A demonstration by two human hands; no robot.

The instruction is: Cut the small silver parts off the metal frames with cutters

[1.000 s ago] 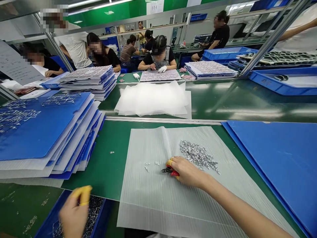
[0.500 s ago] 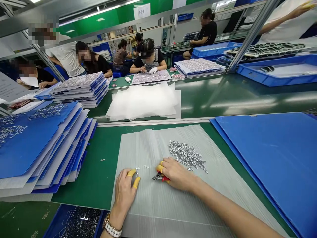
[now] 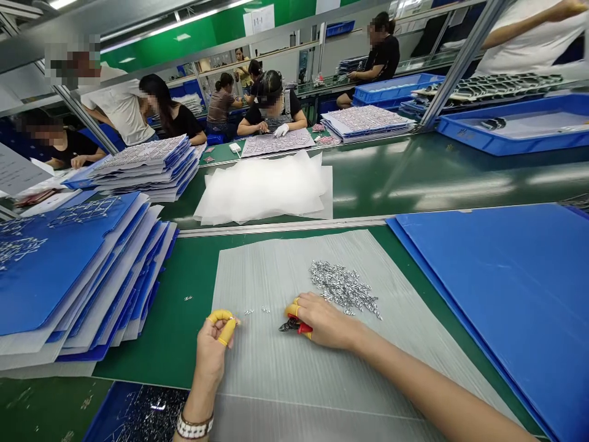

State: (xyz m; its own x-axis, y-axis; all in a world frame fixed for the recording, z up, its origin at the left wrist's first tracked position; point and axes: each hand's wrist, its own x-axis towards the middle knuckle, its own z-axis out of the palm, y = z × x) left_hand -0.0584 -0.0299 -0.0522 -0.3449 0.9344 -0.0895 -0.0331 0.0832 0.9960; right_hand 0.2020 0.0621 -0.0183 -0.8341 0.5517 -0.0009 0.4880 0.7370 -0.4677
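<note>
My right hand (image 3: 326, 322) rests on a ribbed translucent plastic sheet (image 3: 276, 270), shut on red-handled side cutters (image 3: 292, 325), with yellow finger cots on its fingers. Just above it lies a heap of small silver metal pieces (image 3: 343, 287). My left hand (image 3: 214, 344), also wearing yellow cots, pinches a tiny metal piece (image 3: 238, 320) between its fingertips at the sheet's left side. A few loose pieces (image 3: 256, 310) lie between my hands.
A stack of blue boards (image 3: 78, 276) stands left of the green mat (image 3: 156, 344), and a blue board (image 3: 488, 307) lies to the right. A blue bin of metal parts (image 3: 138, 414) sits at bottom left. Several co-workers sit beyond a white plastic pile (image 3: 262, 187).
My left hand has come in from the bin at lower left onto the sheet, then drawn slightly back with its fingertips pinched. My right hand has stayed on the cutters near the heap.
</note>
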